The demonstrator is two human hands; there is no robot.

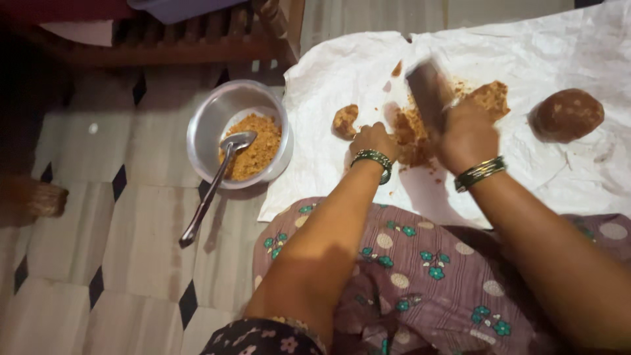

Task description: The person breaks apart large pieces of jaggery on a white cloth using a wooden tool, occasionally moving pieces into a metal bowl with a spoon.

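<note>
My right hand point(465, 135) grips a broad knife blade point(427, 92), blurred with motion, over a brown crumbly block point(486, 98) on a white sheet point(539, 46). My left hand point(373, 140) rests fisted on the sheet beside the crumbled pile point(411, 135); whether it holds anything I cannot tell. A small brown lump point(344, 121) lies just left of that hand. A whole round brown block point(566, 114) sits at the right. Both wrists wear green bangles.
A steel bowl point(217, 112) with brown crumbs and a long spoon point(213, 187) stands on the tiled floor to the left. Wooden furniture point(197, 36) is at the back. My lap in patterned cloth point(420, 269) fills the foreground.
</note>
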